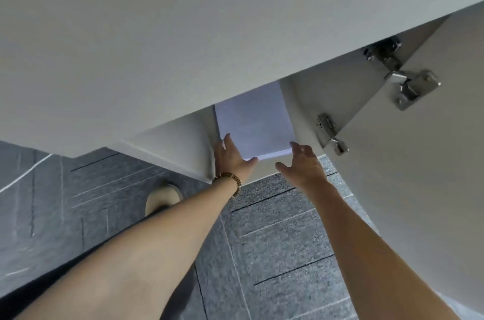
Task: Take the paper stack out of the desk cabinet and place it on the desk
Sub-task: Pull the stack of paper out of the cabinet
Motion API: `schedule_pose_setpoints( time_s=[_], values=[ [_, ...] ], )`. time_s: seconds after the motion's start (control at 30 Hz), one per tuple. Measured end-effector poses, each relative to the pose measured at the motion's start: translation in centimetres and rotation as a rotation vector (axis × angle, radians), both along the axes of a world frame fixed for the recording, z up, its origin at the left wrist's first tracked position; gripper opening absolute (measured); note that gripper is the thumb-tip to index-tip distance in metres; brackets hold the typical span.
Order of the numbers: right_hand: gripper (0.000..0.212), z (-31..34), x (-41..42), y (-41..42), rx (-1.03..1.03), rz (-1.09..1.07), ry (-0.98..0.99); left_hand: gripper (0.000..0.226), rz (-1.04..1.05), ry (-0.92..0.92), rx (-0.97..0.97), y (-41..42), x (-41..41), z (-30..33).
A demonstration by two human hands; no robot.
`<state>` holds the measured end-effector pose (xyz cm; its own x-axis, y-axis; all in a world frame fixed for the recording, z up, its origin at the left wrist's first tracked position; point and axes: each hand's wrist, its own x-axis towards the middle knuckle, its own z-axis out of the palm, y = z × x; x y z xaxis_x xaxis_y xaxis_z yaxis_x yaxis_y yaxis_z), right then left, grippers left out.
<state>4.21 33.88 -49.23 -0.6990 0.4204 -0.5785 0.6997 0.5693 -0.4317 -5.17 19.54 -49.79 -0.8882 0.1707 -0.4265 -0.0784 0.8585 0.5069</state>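
Flanking paper stack (254,123): left hand (230,157), right hand (303,162), fingers straight.
Long axis 12 to 6 o'clock; door (419,175) open at 3.

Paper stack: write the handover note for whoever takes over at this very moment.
Left hand: open, fingers straight, touching the near left corner of the paper stack.
Right hand: open, fingers spread at the near right corner; no grip yet.
The paper stack lies flat inside the desk cabinet, under the desk top. The cabinet door stands open.
Done: door open, both hands at the stack.
Left: grip both sides, draw the stack out, lay it on the desk top.
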Motion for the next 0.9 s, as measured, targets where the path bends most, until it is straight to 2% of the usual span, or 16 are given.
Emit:
schedule_pose_setpoints(
  time_s=[0.13, 0.23, 0.33, 0.57, 0.9],
  values=[
    [0.077, -1.8, -1.4, 1.1, 0.006, 0.026, 0.006, 0.11, 0.068, -0.041, -0.061, 0.8, -1.3, -1.6],
    [0.077, -3.3, -2.4, 2.0, 0.011, 0.005, 0.04, 0.103, 0.115, -0.068, -0.071, 0.9, -1.9, -2.7],
    [0.08, -4.4, -3.4, 2.7, 0.006, -0.062, 0.093, 0.096, 0.136, -0.099, -0.077, 1.2, -2.3, -3.9],
    [0.084, -4.8, -4.2, 3.3, -0.137, -0.243, 0.185, 0.103, 0.134, -0.069, -0.124, 1.8, -1.2, -4.8],
    [0.079, -4.7, -1.5, 3.8, -0.26, -0.403, 0.217, 0.114, 0.169, -0.133, -0.06, 1.4, 0.8, -4.3]
  ],
)
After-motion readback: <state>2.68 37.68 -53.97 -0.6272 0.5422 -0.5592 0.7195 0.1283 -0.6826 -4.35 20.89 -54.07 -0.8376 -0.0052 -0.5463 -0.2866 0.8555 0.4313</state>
